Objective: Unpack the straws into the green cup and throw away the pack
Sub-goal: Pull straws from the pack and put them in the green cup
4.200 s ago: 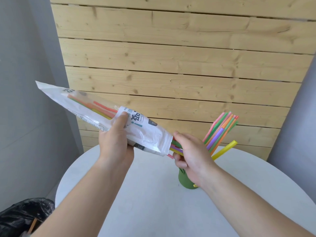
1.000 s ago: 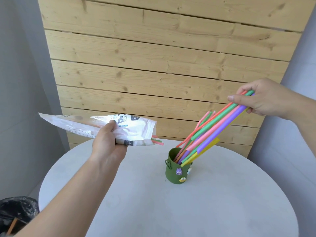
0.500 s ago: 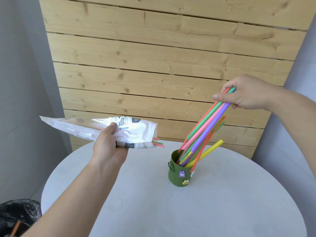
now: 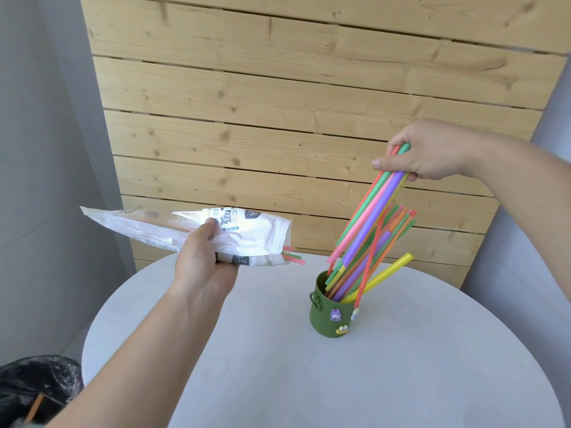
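A dark green cup (image 4: 324, 319) with small figures stuck on it stands on the round white table (image 4: 401, 381). Several coloured straws lean in it toward the right. My right hand (image 4: 426, 156) pinches the tops of a bundle of straws (image 4: 367, 217) whose lower ends reach into or just over the cup; one orange straw hangs outside the rim. My left hand (image 4: 204, 257) holds the white plastic pack (image 4: 185, 230) roughly level, left of the cup. A few straw ends (image 4: 292, 257) stick out of its open mouth.
A bin lined with a black bag (image 4: 34, 387) sits on the floor at the lower left, beside the table. A wall of pale wooden planks (image 4: 278, 103) rises right behind the table, with grey walls on both sides.
My right hand has come down and left with its bundle, standing the straws steeper above the cup. The left hand and pack have stayed about where they were.
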The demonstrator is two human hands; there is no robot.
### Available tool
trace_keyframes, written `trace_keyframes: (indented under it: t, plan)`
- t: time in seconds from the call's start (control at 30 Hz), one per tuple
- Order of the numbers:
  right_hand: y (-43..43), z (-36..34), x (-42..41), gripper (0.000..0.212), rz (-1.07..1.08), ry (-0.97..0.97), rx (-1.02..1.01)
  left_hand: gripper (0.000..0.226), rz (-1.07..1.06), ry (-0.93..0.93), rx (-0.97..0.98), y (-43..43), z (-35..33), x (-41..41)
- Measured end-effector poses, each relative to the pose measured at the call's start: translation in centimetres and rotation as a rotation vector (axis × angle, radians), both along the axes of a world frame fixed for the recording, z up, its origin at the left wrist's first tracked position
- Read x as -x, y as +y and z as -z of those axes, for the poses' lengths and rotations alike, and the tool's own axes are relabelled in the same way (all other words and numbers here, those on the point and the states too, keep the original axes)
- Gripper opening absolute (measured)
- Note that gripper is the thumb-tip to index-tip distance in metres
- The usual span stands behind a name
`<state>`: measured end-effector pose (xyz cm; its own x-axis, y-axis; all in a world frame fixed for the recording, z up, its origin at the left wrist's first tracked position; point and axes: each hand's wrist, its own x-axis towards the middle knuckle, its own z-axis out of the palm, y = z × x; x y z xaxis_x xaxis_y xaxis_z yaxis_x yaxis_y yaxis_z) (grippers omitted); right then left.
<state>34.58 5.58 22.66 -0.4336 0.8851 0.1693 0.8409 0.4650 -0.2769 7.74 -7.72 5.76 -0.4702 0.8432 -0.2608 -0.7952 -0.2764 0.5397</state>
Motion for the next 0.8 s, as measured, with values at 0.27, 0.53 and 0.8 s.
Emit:
trace_keyframes:
  t: [0.27,0.53,0.8]
  plan:
    - [1.4,-0.3,0.6,0.042,0.002,-0.006,0.062,0.012,0.013,-0.002,-0.010,-0.1,-0.2,-0.1]
    - [1.5,-1.6,1.8,0.042,-0.016,-0.085,0.089,0.015,0.012,0.004,-0.020,0.0,0.0,0.0]
    - [1.3,-3.1,3.9,0.042,-0.020,-0.162,0.066,0.014,0.011,-0.002,-0.009,-0.2,-0.3,-0.3]
